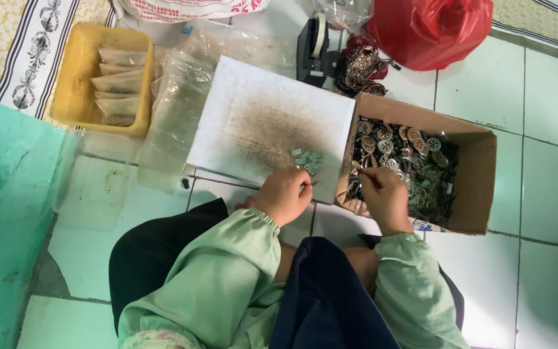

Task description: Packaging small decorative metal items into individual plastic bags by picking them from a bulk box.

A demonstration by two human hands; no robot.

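Observation:
My left hand [285, 194] rests curled on the near edge of a white, smudged board [259, 123], right beside a small heap of pale green metal pieces [307, 159]. My right hand [382, 194] reaches over the near wall of a brown cardboard box [479, 187], its fingers pinched together among small metal charms [408, 161]; whether a piece is between them I cannot tell. Both sleeves are light green.
A yellow plastic tray [75, 84] with filled clear bags stands at the back left, next to a stack of clear plastic bags [175, 116]. A black tape dispenser [312, 45] and a red plastic bag [431, 29] lie behind the box. A teal surface [1, 194] borders the left.

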